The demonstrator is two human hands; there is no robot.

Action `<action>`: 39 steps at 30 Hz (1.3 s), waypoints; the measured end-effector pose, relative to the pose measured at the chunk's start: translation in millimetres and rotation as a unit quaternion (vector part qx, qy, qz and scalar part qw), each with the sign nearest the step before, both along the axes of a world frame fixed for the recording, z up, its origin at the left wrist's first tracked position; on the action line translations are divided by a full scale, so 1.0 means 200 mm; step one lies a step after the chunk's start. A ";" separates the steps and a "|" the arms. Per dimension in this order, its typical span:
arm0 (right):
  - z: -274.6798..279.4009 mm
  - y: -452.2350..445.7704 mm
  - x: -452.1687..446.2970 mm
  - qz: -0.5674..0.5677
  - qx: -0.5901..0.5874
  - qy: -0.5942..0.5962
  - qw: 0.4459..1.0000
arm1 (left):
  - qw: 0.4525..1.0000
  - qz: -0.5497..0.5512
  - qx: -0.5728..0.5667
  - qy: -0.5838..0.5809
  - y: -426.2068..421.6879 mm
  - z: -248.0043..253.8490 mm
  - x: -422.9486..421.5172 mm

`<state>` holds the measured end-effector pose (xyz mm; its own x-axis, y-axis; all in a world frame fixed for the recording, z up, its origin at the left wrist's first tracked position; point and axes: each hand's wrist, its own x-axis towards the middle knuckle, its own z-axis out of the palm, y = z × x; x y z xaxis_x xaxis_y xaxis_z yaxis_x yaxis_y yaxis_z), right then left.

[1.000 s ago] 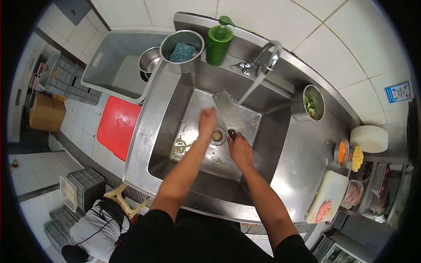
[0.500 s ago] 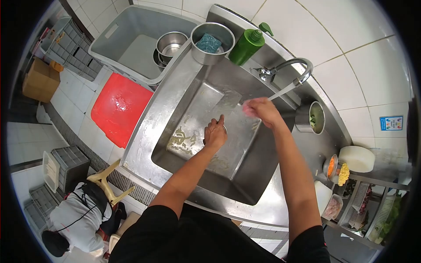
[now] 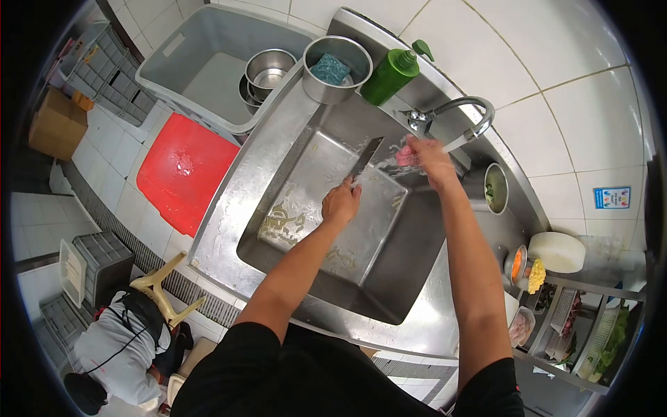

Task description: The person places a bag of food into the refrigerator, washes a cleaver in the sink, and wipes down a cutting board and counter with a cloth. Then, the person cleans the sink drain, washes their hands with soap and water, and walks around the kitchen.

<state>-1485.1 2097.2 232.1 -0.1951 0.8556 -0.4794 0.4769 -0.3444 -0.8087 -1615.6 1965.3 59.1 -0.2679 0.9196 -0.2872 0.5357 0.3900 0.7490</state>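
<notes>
Over the sink basin, my left hand is closed round the handle of a knife. The blade points up and away toward the sink's back wall. My right hand grips a soft pink scrubber, its exact kind blurred by water. It is just below the faucet, and the running stream splashes over this hand and the scrubber. The scrubber is a short way to the right of the blade, apart from it. Greenish scraps lie on the wet basin floor.
Along the sink's back edge stand a steel pot with a blue scouring pad and a green pump bottle. Another steel pot is at right. A grey tub and red stool are left. A person bends at lower left.
The knife blade, hidden before, now shows beyond my left hand, which has turned. My right hand has moved back and right with the pink scrubber, into the water stream, which now splashes.
</notes>
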 end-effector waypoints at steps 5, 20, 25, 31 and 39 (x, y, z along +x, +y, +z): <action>0.02 -0.02 0.00 -0.011 0.024 0.026 0.999 | 0.839 0.141 -0.121 -0.512 0.10 -0.09 0.03; -0.19 -0.38 0.03 0.272 0.150 -0.480 0.820 | 0.493 0.253 -0.005 -0.832 0.33 0.02 0.33; -0.20 -0.53 0.06 0.218 0.160 -0.459 0.846 | 0.704 0.232 -0.083 -0.666 0.39 0.00 0.27; -0.17 -0.66 0.13 0.193 0.137 -0.452 0.860 | 0.748 0.307 -0.055 -0.585 0.55 -0.05 0.24; -0.13 -0.58 0.15 0.162 0.178 -0.457 0.856 | 0.632 0.268 -0.016 -0.727 0.53 -0.07 0.22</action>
<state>-1455.7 1980.9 205.9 -0.1317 0.9511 -0.2793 0.9906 0.1158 -0.0727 -1571.1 2071.8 44.7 0.0296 0.7960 -0.6045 -0.9249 0.2512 0.2855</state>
